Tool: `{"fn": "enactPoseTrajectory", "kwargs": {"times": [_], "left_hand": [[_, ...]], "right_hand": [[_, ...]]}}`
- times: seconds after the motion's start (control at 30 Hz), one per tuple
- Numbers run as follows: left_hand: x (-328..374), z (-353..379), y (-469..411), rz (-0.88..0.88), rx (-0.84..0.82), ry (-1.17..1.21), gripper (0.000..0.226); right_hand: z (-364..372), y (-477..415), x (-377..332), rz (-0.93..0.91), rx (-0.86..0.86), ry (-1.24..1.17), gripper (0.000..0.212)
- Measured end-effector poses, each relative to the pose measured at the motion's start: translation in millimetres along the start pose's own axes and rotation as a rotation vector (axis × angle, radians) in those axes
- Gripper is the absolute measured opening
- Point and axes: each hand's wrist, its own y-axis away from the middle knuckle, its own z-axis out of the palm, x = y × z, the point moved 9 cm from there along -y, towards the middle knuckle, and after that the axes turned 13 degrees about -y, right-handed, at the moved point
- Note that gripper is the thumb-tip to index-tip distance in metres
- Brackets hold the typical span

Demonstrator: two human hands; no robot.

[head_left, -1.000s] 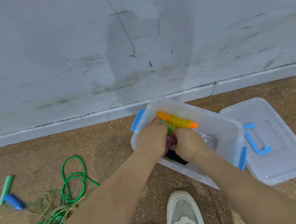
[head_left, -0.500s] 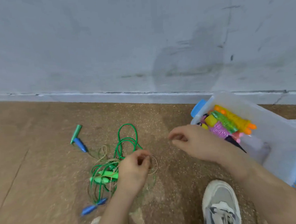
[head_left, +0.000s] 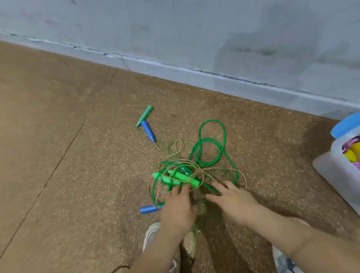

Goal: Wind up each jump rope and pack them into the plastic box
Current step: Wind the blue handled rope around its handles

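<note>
Moved off the plastic box (head_left: 337,174), left hand (head_left: 177,207) and right hand (head_left: 232,201) are spread, gripping nothing, on tangled jump ropes (head_left: 185,168) on the floor (head_left: 71,186); limp cord is probably best taken by stiff green handles (head_left: 177,177).

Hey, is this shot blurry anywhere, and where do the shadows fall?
Head view: the left hand and right hand are soft with motion blur; the green rope looks sharper; a shadow darkens the wall, another the floor below them.
</note>
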Motion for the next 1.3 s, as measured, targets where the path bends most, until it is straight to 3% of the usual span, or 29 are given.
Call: {"fn": "enactPoseTrajectory", "kwargs": {"times": [0.1,0.17,0.23,0.33,0.4,0.53,0.67,0.77,0.83,0.9,0.97,1.03,1.1,1.13,1.23,1.3], "left_hand": [[-9,18,-12,-0.019,-0.073,-0.058,0.074],[-19,22,-21,-0.032,-0.080,-0.118,0.076],[-32,23,-30,-0.047,-0.065,-0.158,0.077],[-47,12,-40,-0.014,-0.018,-0.276,0.072],[-61,-10,-39,-0.017,-0.018,-0.303,0.057],[-89,-117,-29,-0.038,0.113,-0.283,0.026],[-101,-268,15,-0.067,0.436,0.297,0.020],[-95,-369,81,-0.008,0.670,0.682,0.023],[-84,-421,132,0.087,0.778,0.811,0.025],[-68,-461,180,0.215,0.817,0.907,0.024],[-49,-486,218,0.345,0.761,0.982,0.023],[-30,-501,248,0.486,0.669,1.026,0.023],[-17,-511,272,0.610,0.605,1.084,0.022],[-14,-515,280,0.651,0.591,1.113,0.022],[-21,-520,292,0.658,0.647,1.133,0.020],[-37,-518,289,0.568,0.735,1.064,0.019]], "right_hand": [[-13,9,26,0.115,0.087,0.043,0.039],[-23,15,54,0.185,0.147,-0.074,0.033],[-47,26,81,0.286,0.304,-0.420,0.025],[-92,54,105,0.426,0.541,-1.022,0.034],[-132,75,105,0.418,0.628,-1.132,0.032],[-207,112,71,0.316,0.698,-1.088,0.034],[-271,147,13,0.231,0.665,-0.960,0.034],[-309,182,-32,0.278,0.551,-0.463,0.035],[-333,213,-57,0.384,0.555,-0.165,0.032],[-348,239,-86,0.433,0.562,-0.016,0.037],[-357,252,-132,0.278,0.544,-0.070,0.054],[-360,265,-201,-0.029,0.499,-0.417,0.071],[-358,272,-262,-0.252,0.386,-0.790,0.074],[-356,270,-283,-0.315,0.354,-0.849,0.066],[-348,254,-301,-0.360,0.393,-0.819,0.015],[-338,239,-284,-0.292,0.432,-0.861,0.013]]}}
